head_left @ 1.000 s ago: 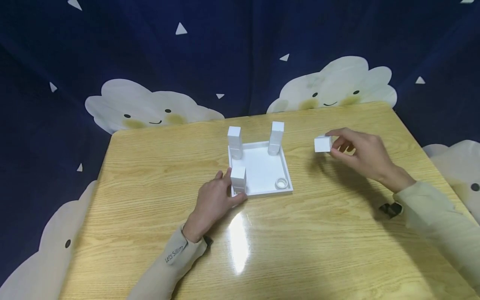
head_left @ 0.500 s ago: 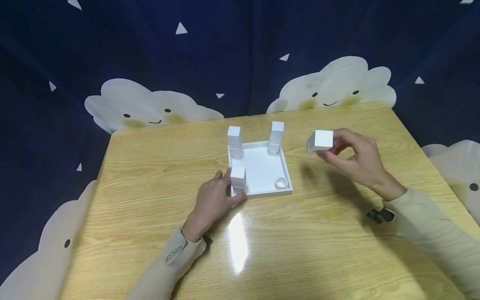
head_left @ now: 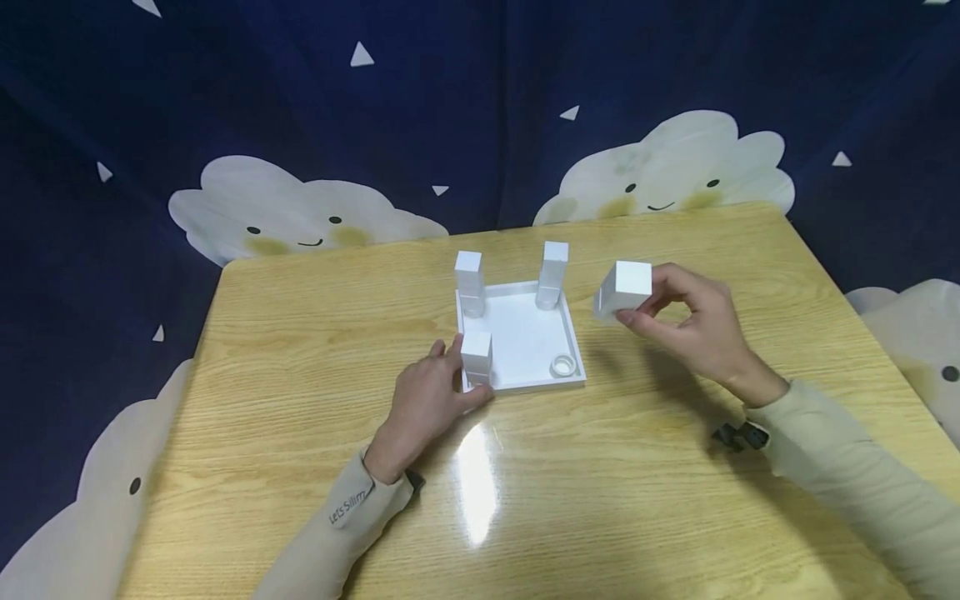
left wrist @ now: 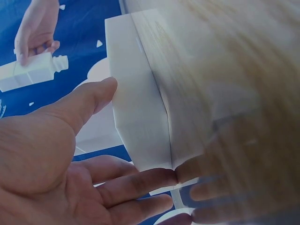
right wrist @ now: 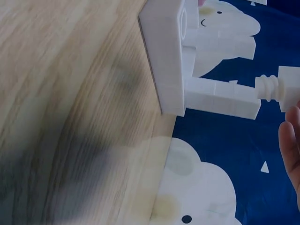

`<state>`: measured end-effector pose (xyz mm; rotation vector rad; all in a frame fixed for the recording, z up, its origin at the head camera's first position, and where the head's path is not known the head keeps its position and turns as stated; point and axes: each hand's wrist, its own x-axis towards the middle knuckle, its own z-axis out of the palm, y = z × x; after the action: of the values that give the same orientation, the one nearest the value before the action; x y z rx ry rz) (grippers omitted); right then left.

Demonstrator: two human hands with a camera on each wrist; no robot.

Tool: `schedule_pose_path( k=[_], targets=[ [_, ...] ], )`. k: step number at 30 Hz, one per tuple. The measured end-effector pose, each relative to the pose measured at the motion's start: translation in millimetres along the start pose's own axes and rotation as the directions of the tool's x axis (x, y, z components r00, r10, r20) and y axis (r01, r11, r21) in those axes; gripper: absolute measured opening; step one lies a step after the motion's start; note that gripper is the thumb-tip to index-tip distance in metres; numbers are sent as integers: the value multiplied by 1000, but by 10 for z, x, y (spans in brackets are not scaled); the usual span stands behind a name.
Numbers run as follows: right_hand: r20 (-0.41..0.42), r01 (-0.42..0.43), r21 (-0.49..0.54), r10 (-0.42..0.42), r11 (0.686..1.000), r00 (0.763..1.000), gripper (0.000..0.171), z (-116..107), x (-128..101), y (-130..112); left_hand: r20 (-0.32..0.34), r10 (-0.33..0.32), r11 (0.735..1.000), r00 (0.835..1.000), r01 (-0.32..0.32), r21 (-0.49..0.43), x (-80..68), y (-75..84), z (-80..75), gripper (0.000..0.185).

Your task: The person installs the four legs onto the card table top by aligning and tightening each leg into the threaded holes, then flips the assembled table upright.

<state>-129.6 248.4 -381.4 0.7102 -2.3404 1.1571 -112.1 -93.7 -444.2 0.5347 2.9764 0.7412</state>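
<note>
Tray (head_left: 525, 382), white and square, sits near the middle of the wooden table (head_left: 300, 333), with three white posts standing upright in its corners: one at the 11 o'clock corner (head_left: 469, 279), one at the 1 o'clock corner (head_left: 552, 271) and one at the 7 o'clock corner (head_left: 476, 357). The 5 o'clock corner holds only a small round socket (head_left: 562, 364). The left hand (head_left: 430, 398) lies on the table at the tray's 7 o'clock corner, fingers straight and relaxed against the tray's edge beside the near post (the left wrist view shows the thumb (left wrist: 84, 105) and fingers (left wrist: 136, 183) touching the tray wall, gripping nothing). The right hand (head_left: 693, 321) is raised above the table at 3 o'clock of the tray, just beside its right edge, pinching a white block (head_left: 624, 287) between thumb and fingertips. The block is tilted, and in the right wrist view a threaded stub (right wrist: 266, 88) shows at its end. Behind the table hangs a dark blue cloth (head_left: 300, 108) with smiling clouds
</note>
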Motion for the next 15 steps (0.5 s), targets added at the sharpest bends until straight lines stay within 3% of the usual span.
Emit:
schedule_pose_path(
  k=[10,15],
  targets=[
    [1,-17,52,17,998,1000,40,85,-50,-50,18,-8,1000,1000,8,-2,-6,-4,1,88],
    [28,-28,79,26,996,999,34,140,-45,-234,11,1,1000,1000,-1,-9,5,-5,-8,88]
  ],
)
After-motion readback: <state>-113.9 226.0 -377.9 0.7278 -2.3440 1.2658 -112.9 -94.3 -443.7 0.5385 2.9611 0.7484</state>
